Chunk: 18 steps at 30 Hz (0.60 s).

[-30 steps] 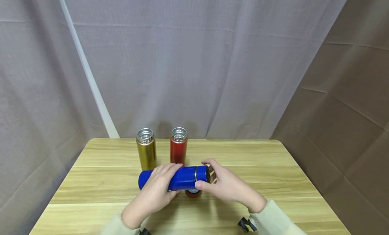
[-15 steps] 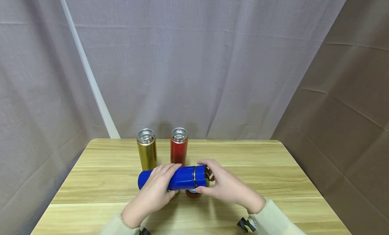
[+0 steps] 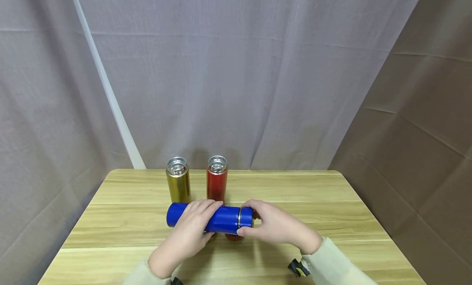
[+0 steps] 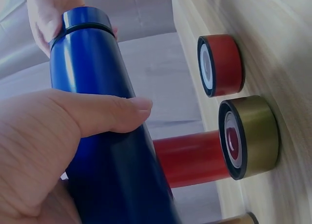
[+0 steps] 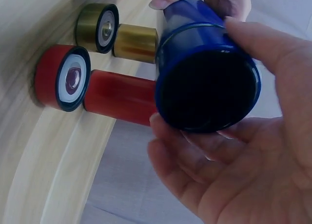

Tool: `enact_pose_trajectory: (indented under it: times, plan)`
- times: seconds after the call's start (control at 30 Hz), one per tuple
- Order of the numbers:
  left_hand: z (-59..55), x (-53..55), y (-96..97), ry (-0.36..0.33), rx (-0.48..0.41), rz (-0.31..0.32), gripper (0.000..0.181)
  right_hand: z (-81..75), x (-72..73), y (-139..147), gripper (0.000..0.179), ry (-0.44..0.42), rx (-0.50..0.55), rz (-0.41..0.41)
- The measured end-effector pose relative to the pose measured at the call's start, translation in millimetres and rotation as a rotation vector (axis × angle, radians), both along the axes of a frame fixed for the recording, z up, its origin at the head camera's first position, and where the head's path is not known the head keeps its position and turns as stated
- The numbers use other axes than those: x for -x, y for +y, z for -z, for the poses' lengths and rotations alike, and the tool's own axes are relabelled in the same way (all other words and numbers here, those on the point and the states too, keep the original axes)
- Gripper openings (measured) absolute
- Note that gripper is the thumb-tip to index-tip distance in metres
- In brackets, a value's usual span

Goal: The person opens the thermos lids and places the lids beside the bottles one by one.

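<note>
A blue thermos bottle (image 3: pixel 224 219) lies sideways in the air above the table, its lid end to the right. My left hand (image 3: pixel 191 225) grips the bottle's body, the thumb across it in the left wrist view. My right hand (image 3: pixel 274 224) holds the blue lid (image 3: pixel 246 218), which sits on the bottle; thumb and fingers curl round the lid's edge. In the right wrist view the lid's dark flat top (image 5: pixel 209 90) faces the camera. Below the bottle stand a red lid (image 4: pixel 228 65) and a gold lid (image 4: pixel 261 136), undersides up, mostly hidden in the head view.
Behind the blue bottle, a gold bottle (image 3: pixel 179 187) and a red bottle (image 3: pixel 216 186) stand upright without lids, mouths showing. The wooden table (image 3: pixel 313 199) ends at a grey curtain (image 3: pixel 228 92), with brown cloth (image 3: pixel 416 154) on the right.
My right hand has turned about the lid, its fingers now closer round it. The bottle has tilted slightly, its lid end lower in the head view. The left hand keeps its hold.
</note>
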<state>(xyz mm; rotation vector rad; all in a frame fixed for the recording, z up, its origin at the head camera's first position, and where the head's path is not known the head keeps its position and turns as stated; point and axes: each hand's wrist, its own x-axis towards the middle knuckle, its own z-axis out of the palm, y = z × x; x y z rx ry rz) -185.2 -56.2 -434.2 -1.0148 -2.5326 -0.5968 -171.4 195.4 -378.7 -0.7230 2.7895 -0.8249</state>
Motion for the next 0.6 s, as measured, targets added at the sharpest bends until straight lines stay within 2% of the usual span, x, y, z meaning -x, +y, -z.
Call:
enact_pose_trajectory:
  times: [0.07,0.3,0.47,0.6]
  plan:
    - [1.5,0.3,0.2,0.004,0.016,-0.007,0.076,1.6,-0.2,-0.9,0.059,0.022,-0.012,-0.004]
    - [1.1,-0.3,-1.1,0.002,0.020,-0.053,0.079,5.7,-3.5,-0.7,0.060,0.217,-0.036,-0.013]
    - [-2.1,-0.2,-0.9,-0.003,0.009,-0.073,0.083,3.2,-5.8,0.3,0.062,0.258,-0.018,0.013]
    - [-4.5,0.5,-0.4,0.000,0.008,-0.072,0.084,3.5,-5.1,0.3,0.063,0.415,-0.058,-0.047]
